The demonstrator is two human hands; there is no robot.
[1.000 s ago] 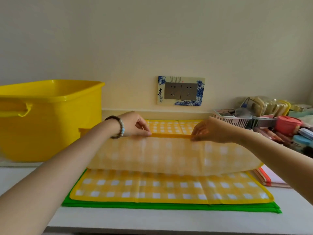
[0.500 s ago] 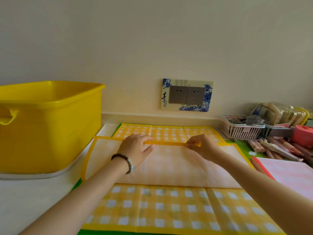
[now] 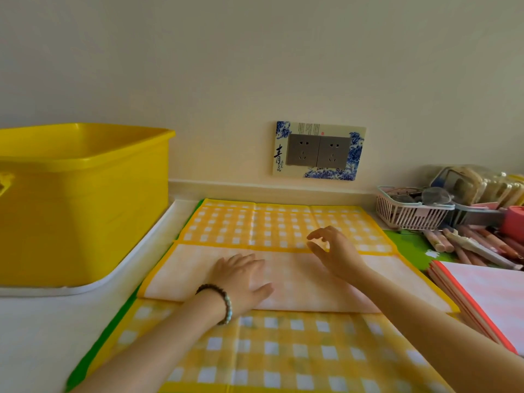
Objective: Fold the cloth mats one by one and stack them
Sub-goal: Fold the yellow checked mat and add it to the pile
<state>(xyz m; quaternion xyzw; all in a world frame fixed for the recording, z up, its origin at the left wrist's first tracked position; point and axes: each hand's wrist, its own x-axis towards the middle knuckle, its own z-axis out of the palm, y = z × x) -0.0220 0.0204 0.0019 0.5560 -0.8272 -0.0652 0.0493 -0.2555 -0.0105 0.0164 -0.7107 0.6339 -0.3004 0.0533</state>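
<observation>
A yellow tub (image 3: 82, 202) stands at the far left on a white tray (image 3: 147, 245), just beside the mats. The yellow checked mat (image 3: 272, 344) lies on the counter over a green mat (image 3: 93, 355), its middle part folded so the pale underside faces up. The left hand (image 3: 241, 282), a bead bracelet (image 3: 224, 302) at its wrist, rests flat on that pale fold with fingers spread, gripping nothing. The right hand (image 3: 334, 252) hovers just over the fold's far edge, fingers loosely curled and empty. Farther right lie a pink basket (image 3: 408, 211), pens (image 3: 470, 245) and a folded pink mat (image 3: 487, 302).
</observation>
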